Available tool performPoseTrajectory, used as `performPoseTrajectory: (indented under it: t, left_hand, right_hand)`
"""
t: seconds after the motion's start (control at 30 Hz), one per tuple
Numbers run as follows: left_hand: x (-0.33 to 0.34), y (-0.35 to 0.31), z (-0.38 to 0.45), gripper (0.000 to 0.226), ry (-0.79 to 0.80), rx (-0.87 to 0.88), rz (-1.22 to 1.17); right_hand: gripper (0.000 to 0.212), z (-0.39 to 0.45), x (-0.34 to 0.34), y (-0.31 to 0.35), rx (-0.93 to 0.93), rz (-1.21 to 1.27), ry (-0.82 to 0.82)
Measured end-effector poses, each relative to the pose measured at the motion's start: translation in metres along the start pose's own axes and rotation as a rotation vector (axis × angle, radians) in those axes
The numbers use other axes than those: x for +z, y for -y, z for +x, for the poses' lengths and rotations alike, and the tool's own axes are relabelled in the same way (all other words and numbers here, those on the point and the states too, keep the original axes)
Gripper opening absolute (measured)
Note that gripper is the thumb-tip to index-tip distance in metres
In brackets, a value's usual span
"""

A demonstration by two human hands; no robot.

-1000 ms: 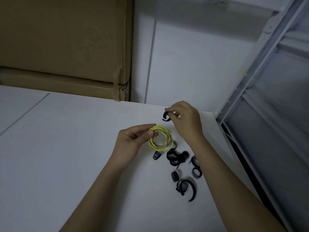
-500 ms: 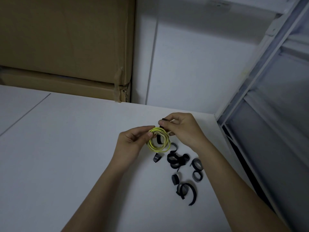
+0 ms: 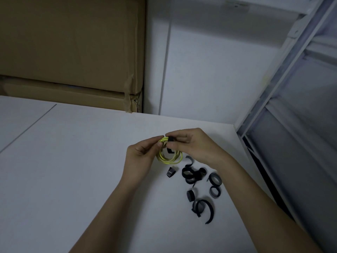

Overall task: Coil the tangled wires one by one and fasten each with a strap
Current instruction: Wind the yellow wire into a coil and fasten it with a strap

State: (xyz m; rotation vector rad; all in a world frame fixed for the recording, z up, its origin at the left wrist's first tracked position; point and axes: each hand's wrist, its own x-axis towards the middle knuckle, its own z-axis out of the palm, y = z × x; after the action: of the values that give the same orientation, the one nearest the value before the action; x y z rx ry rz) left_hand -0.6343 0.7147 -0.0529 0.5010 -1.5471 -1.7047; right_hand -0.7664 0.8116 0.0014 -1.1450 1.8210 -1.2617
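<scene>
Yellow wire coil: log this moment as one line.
yellow wire coil: coiled, held above table | left hand: pinches coil | right hand: wrapping black strap round coil | spare straps: on table

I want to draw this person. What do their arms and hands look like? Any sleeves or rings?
Both arms are bare up to the picture's edge, with no sleeves showing. The left hand and right hand wear no gloves, rings, watch or bracelets that I can see.
</scene>
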Motion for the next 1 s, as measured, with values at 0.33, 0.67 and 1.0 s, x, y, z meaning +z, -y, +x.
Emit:
performPoseTrajectory:
  t: [0.33, 0.67, 1.0]
  left_hand:
    - [0.001, 0.004, -0.004, 0.025, 0.003, 0.108, 0.243]
    - [0.005, -0.004, -0.010, 0.045, 0.172, 0.125, 0.295]
    - [0.008, 0.009, -0.012, 0.030, 0.099, 0.510, 0.652]
  right_hand:
    - [0.023, -0.006, 0.026, -0.009, -0.147, -0.150, -0.329]
    - [0.018, -0.012, 0.016, -0.009, -0.093, 0.030, -0.363]
    - [0.016, -0.021, 0.018, -0.014, -0.063, 0.154, -0.348]
